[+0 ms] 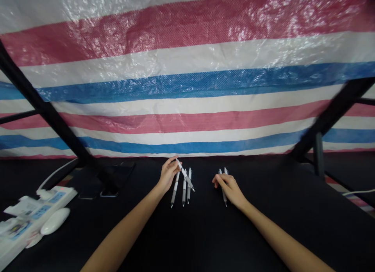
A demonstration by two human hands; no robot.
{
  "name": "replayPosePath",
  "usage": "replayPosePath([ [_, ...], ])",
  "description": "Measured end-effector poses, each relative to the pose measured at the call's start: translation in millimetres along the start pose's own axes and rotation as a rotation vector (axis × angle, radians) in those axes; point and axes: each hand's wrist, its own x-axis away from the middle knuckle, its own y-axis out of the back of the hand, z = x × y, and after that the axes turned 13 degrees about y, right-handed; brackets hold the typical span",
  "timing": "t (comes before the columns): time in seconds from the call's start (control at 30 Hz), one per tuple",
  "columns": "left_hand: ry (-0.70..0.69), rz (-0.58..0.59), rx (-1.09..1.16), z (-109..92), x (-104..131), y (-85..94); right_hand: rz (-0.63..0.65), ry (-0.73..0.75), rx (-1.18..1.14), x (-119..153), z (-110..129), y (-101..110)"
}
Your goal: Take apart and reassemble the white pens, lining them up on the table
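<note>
My left hand [169,173] pinches the upper end of a white-and-grey pen [185,175], which slants down to the right above other pens. Beneath it, three similar pens lie side by side on the black table: a left one [175,191], a middle one [184,192] and a right one [189,190]. Further right, my right hand [228,186] is over two more pens, its thumb and fingers close together at them. One of these pens [225,200] shows its grey tip below the hand; the other is mostly covered. Whether the fingers grip a pen is unclear.
At the left stand a white power strip [41,213] with plugs and a white mouse-like object [55,221]. Dark flat devices [117,178] lie behind them. Black metal legs [58,121] rise on both sides, before a striped plastic sheet [187,123].
</note>
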Motion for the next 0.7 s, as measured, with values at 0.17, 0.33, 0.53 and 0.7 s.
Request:
replayPosePath([
  [0.17,0.057,-0.006,0.057,0,-2,0.7,-0.072,-0.048,-0.054,0,1,1],
  [0.33,0.078,-0.011,0.106,0,-2,0.5,-0.157,-0.177,-0.135,2,-4,0],
  [0.53,0.095,0.011,0.098,0,-2,1.1,-0.257,-0.233,-0.230,0,-11,-1],
  [0.7,0.116,-0.013,0.163,-2,-3,0.8,-0.309,-0.230,-0.246,-1,-8,1],
])
